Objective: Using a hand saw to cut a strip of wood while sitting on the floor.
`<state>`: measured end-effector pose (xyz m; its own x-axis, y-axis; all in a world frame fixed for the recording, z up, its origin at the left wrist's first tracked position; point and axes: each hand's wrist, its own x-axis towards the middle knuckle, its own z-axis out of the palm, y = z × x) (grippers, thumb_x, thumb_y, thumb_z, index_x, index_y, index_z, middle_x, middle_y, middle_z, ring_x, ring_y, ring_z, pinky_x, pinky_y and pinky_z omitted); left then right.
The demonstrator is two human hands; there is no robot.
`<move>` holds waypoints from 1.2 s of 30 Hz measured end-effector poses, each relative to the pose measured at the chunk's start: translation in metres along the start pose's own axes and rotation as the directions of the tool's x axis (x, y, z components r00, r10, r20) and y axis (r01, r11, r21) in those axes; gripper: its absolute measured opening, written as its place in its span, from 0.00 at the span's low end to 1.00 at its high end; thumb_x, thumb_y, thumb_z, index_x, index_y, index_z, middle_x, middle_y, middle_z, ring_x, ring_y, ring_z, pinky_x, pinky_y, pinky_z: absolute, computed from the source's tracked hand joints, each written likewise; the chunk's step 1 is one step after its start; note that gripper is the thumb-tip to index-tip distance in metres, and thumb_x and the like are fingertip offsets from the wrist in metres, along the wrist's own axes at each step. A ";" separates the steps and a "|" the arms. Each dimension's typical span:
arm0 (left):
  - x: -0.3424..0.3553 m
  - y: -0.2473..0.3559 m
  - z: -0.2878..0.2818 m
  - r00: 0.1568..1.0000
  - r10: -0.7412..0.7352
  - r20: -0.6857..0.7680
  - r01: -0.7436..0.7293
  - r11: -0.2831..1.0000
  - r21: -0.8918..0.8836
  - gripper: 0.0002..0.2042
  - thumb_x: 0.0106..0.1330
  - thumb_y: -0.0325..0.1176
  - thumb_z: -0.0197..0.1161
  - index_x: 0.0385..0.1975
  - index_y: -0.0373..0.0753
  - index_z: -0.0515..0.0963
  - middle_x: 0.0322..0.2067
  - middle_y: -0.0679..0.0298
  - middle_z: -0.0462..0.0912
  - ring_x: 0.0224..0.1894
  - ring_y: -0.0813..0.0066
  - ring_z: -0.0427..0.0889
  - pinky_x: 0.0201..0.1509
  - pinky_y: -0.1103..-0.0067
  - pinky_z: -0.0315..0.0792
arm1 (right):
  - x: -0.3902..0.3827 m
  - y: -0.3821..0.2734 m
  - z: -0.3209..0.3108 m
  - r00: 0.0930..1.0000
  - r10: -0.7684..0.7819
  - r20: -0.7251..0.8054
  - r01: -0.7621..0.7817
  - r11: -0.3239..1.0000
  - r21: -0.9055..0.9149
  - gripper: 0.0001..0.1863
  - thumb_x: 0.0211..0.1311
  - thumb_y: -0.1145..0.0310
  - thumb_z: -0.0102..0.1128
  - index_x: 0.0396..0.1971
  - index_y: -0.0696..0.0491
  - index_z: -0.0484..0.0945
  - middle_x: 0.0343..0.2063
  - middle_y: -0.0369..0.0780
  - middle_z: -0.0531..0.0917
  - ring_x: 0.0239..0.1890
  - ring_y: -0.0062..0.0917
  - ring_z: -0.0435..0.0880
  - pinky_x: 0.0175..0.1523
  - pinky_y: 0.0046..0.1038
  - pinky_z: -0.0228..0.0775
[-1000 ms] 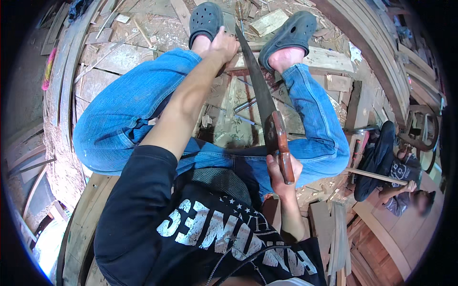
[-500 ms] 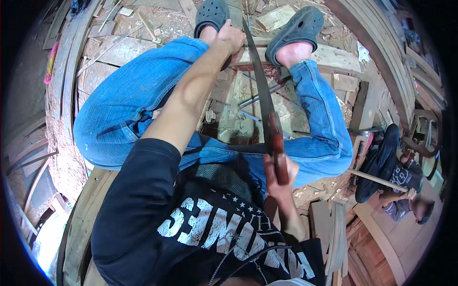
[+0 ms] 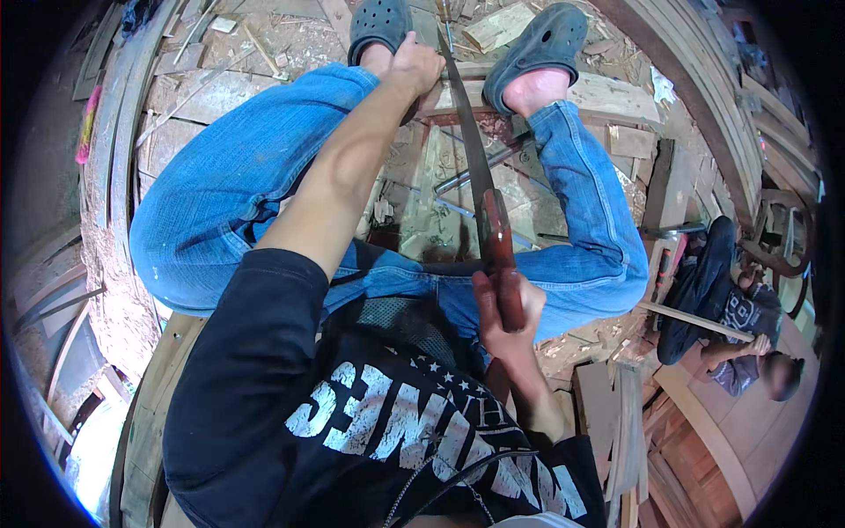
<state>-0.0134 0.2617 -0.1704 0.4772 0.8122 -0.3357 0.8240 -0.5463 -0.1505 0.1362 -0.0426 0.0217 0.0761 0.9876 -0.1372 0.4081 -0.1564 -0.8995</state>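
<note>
A handsaw (image 3: 473, 145) with a reddish-brown wooden handle reaches from my lap toward the gap between my feet. My right hand (image 3: 510, 321) is wrapped round the rear of its handle, close to my waist. The narrow dark blade points away from me, its far end beside my left hand (image 3: 417, 65). That hand is closed beside my left shoe, on what looks like a piece of wood; its fingertips are hidden. A wooden board (image 3: 607, 99) lies crosswise by my feet, partly under the right shoe (image 3: 544, 51).
Wood offcuts (image 3: 500, 28) and shavings litter the ground. Dark metal tubes (image 3: 466, 172) lie between my legs. Long planks (image 3: 691, 79) curve along the right. At right, another person (image 3: 748, 317) sits holding a wooden stick (image 3: 695, 321). Stacked boards (image 3: 607, 405) stand near my right elbow.
My right hand has moved the saw slightly forward, away from my body. My left hand keeps its place beside the shoe. The whole view has shifted a little.
</note>
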 end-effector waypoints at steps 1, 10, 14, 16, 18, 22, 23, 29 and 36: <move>-0.002 -0.002 0.003 0.999 -0.011 -0.034 0.011 1.000 -0.012 0.11 0.62 0.34 0.48 0.35 0.46 0.81 0.39 0.62 0.82 0.47 0.68 0.79 0.59 0.64 0.56 | 0.003 -0.001 -0.003 1.000 -0.005 -0.008 0.004 1.000 -0.009 0.07 0.55 0.77 0.58 0.20 0.59 0.71 0.12 0.36 0.71 0.14 0.15 0.65 0.20 0.22 0.57; -0.003 -0.003 -0.005 1.000 -0.008 0.029 0.009 0.999 -0.053 0.12 0.63 0.34 0.48 0.38 0.48 0.80 0.41 0.62 0.82 0.47 0.66 0.79 0.61 0.60 0.54 | 0.014 -0.006 -0.014 0.986 0.165 -0.010 -0.163 0.979 0.123 0.07 0.55 0.77 0.59 0.20 0.59 0.71 0.13 0.33 0.68 0.18 0.12 0.62 0.23 0.19 0.57; -0.002 -0.004 0.001 0.995 -0.071 -0.068 0.068 0.997 -0.046 0.13 0.64 0.34 0.47 0.36 0.50 0.81 0.38 0.64 0.83 0.45 0.67 0.81 0.59 0.59 0.55 | 0.025 -0.008 -0.021 0.976 0.215 0.011 -0.214 0.961 0.173 0.08 0.56 0.75 0.59 0.20 0.58 0.71 0.13 0.32 0.68 0.18 0.12 0.62 0.22 0.20 0.56; -0.001 0.001 0.002 0.994 -0.087 -0.060 0.083 0.995 -0.054 0.13 0.64 0.34 0.47 0.36 0.50 0.82 0.37 0.64 0.84 0.44 0.67 0.81 0.59 0.60 0.55 | 0.025 -0.013 -0.023 0.971 0.240 0.012 -0.238 0.954 0.183 0.10 0.56 0.74 0.60 0.19 0.57 0.70 0.13 0.32 0.68 0.17 0.12 0.61 0.22 0.20 0.55; 0.000 0.001 0.002 0.993 -0.104 -0.057 0.101 0.993 -0.059 0.13 0.64 0.35 0.47 0.35 0.50 0.82 0.37 0.64 0.84 0.43 0.67 0.82 0.59 0.61 0.55 | 0.026 -0.008 -0.024 0.982 0.190 0.018 -0.191 0.975 0.113 0.12 0.56 0.73 0.60 0.17 0.57 0.69 0.12 0.32 0.68 0.17 0.13 0.60 0.22 0.20 0.54; 0.000 0.001 0.009 0.993 -0.078 -0.085 0.074 0.996 -0.056 0.13 0.63 0.34 0.47 0.36 0.48 0.82 0.38 0.63 0.84 0.44 0.67 0.81 0.60 0.62 0.54 | 0.028 -0.011 -0.024 0.983 0.178 0.037 -0.180 0.981 0.078 0.13 0.56 0.74 0.59 0.16 0.57 0.67 0.12 0.32 0.67 0.17 0.13 0.60 0.22 0.20 0.54; 0.000 0.003 0.007 0.995 -0.065 -0.072 0.062 0.997 -0.049 0.13 0.63 0.34 0.48 0.36 0.48 0.82 0.38 0.63 0.83 0.44 0.67 0.81 0.61 0.62 0.54 | 0.028 -0.009 -0.024 0.984 0.174 0.024 -0.176 0.980 0.092 0.13 0.56 0.74 0.59 0.16 0.57 0.68 0.12 0.32 0.67 0.16 0.13 0.60 0.22 0.20 0.54; -0.002 -0.001 0.005 0.997 -0.067 -0.048 0.064 0.996 -0.068 0.12 0.62 0.36 0.49 0.35 0.47 0.82 0.37 0.63 0.84 0.44 0.67 0.81 0.61 0.61 0.54 | 0.029 -0.011 -0.022 0.962 0.272 0.008 -0.265 0.926 0.268 0.12 0.57 0.74 0.59 0.16 0.57 0.69 0.12 0.31 0.68 0.16 0.12 0.62 0.21 0.19 0.54; -0.009 -0.009 -0.010 0.980 -0.198 0.002 0.191 0.943 -0.272 0.08 0.55 0.34 0.56 0.30 0.45 0.81 0.34 0.60 0.83 0.43 0.64 0.81 0.57 0.61 0.59 | 0.021 0.003 -0.019 0.998 0.056 0.012 -0.057 0.985 0.160 0.12 0.55 0.76 0.58 0.15 0.56 0.68 0.09 0.31 0.67 0.12 0.12 0.62 0.18 0.19 0.53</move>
<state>-0.0222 0.2614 -0.1568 0.3036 0.9040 -0.3009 0.9515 -0.3041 0.0466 0.1565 -0.0222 0.0243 0.0877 0.9774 -0.1921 0.2523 -0.2083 -0.9450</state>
